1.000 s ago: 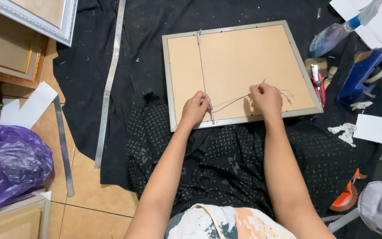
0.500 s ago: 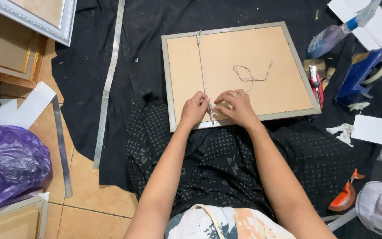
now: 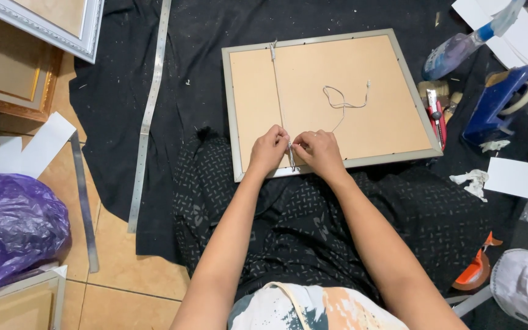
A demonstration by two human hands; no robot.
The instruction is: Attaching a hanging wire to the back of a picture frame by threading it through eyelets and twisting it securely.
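A picture frame [image 3: 331, 98] lies face down on a black cloth [image 3: 203, 79] spread over the tiled floor, its tan backing board up and its near edge resting against the person's lap. Both hands meet at that near edge: the left hand [image 3: 268, 150] is closed, fingers curled down onto the frame, and the right hand [image 3: 318, 151] is closed in a pinch just beside it. Between them stands a small metal hanger fitting [image 3: 291, 157], which both hands grip with their fingertips. A thin hanging cord [image 3: 343, 101] runs from the hands up over the backing board and ends in a loose loop near the board's middle. A long metal ruler [image 3: 149, 110] lies on the cloth well to the left. To the right of the frame are a spray bottle [image 3: 459, 52], a blue tape dispenser [image 3: 502, 98] and a red utility knife [image 3: 436, 116]. A purple plastic bag [image 3: 13, 229] sits at the far left on the floor.
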